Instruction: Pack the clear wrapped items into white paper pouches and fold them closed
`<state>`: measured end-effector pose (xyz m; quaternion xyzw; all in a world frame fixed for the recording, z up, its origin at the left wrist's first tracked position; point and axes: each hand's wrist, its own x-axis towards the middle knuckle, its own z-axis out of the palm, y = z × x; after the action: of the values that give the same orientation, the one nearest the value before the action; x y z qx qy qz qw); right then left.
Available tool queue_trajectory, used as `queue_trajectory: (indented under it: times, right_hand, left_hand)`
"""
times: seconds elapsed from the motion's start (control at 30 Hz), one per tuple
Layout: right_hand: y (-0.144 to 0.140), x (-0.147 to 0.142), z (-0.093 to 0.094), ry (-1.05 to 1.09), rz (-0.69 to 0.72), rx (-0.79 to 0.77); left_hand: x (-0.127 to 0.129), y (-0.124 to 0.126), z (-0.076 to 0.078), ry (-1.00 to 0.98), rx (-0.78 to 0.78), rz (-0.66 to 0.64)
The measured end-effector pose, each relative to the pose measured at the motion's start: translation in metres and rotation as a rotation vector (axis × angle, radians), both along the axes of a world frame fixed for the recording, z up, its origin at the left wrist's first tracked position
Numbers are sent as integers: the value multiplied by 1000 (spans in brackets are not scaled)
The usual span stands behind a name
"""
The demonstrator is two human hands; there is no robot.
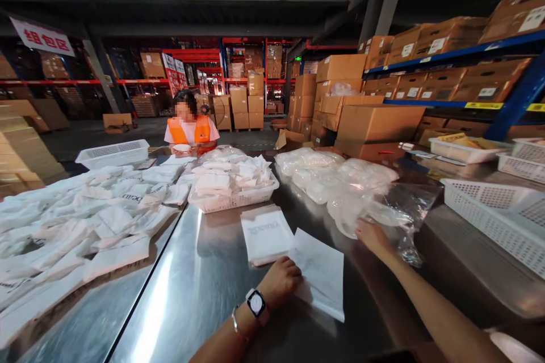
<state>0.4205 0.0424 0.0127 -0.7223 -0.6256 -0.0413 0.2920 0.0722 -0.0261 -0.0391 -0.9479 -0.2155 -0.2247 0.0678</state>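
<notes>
**Packing bench: L hand on flat white bag, R hand at clear plastic pile**

Head-cam view down a shiny steel worktop (204, 272) in a warehouse. Left hand (279, 281), smartwatch on wrist, lies on the near edge of a flat white paper bag (319, 272), fingers curled loosely onto it, pinning not gripping. Just beside it, a short stack of printed white pouches (266, 232). Right hand (372, 236) reaches fwd, fingers spread and touching a heap of clear plastic bags (340, 181); no closed grasp visible. Step looks like picking the next clear bag; next move likely needs a pinch on one single layer. Far left: loose white pouches. Behind: white basket (234, 198) full of pouches, a co-worker in orange vest (191, 130).
</notes>
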Motion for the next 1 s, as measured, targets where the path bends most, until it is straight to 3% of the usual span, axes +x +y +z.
queue_trajectory:
  times: [0.07,0.13,0.2,0.27,0.33,0.4,0.53,0.6,0.67,0.83,0.93,1.0]
  right_hand:
    - [-33,-20,-8,39,34,-18]
    - [-81,-47,-20,135,168,12]
    - [-134,-79,-32,404,565,129]
    - [-178,-109,-41,563,912,120]
    - [-204,-132,-45,454,1060,118]
    - [-212,-142,-45,214,1014,235]
    - [-200,-141,-44,-264,696,536]
    - [-193,-142,-44,-432,539,552]
    - [-187,-149,-44,-529,380,473]
    - [-168,-177,-46,-491,127,269]
    - [-152,-190,-56,-379,104,228]
    - [-142,-194,-62,-291,160,226]
  left_hand:
    - [0,-4,1,-3,-19,-12]
    - [1,-8,2,-5,-41,-26]
    - [3,-13,3,-14,-62,-38]
    - [6,-19,4,-43,-80,-42]
    - [9,-24,6,-97,-97,-58]
    - [12,-29,8,-160,-118,-85]
    - [17,-38,11,-218,-122,-121]
    - [20,-42,9,-216,-102,-143]
    - [23,-46,7,-202,-93,-144]
    - [27,-53,3,-193,-138,5]
    - [26,-55,3,-227,-168,55]
    - [25,-55,3,-238,-180,59]
